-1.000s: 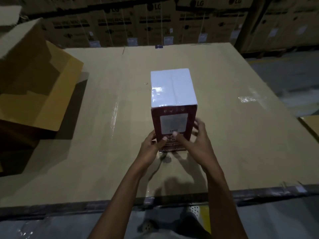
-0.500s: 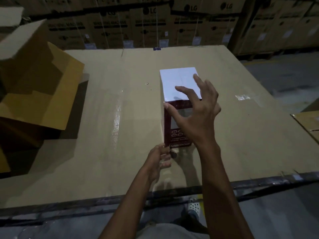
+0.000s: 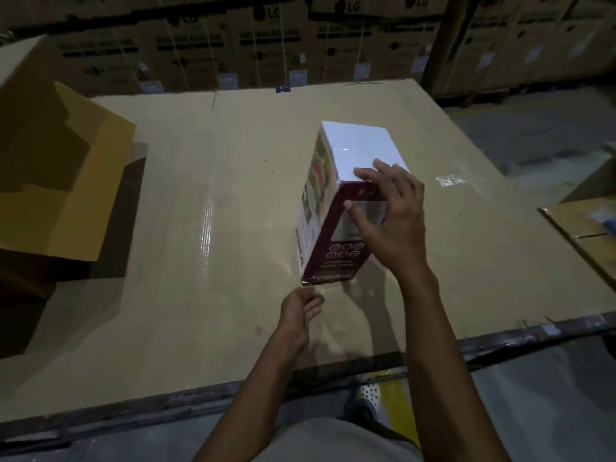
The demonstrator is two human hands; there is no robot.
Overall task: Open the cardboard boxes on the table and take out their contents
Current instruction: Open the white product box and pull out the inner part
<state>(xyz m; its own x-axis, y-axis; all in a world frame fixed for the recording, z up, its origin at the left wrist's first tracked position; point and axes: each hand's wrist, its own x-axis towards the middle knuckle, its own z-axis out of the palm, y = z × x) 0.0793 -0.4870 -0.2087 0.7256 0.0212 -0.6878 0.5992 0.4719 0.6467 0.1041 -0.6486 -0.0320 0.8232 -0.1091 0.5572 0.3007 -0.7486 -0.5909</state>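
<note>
Dim frame, detail is poor. Product box (image 3: 328, 215), white top and maroon front, stands on end on the cardboard-covered surface (image 3: 206, 228), right of centre and turned so 1 vertical edge faces the camera. Right hand (image 3: 390, 221) grasps its top near edge: fingers lie over the white top, thumb presses the front label. That hand and wrist cover the box's right side and lower right corner, so I cannot tell whether the base sits flat or is tipped. Front print looks upside down and is not legible; the left face shows coloured pictures, too blurred to name. Left hand (image 3: 298, 315) is at 7 o'clock from the box, just below its lower near corner, fingers loosely curled with nothing visibly held. Fingertips merge into shadow there, so contact with the box cannot be told. Open carton (image 3: 66, 181) at 9 o'clock, well apart from the box, flaps up, inside dark, left part cut off by the frame. Flat carton (image 3: 586, 235) at 3 o'clock, cut off by the right edge, something blue on it that is too blurred to identify. Stacked cartons (image 3: 266, 45) at 12 o'clock behind the surface, with only partly readable print. Shoe (image 3: 368, 393) shows below the near edge at 6 o'clock.
</note>
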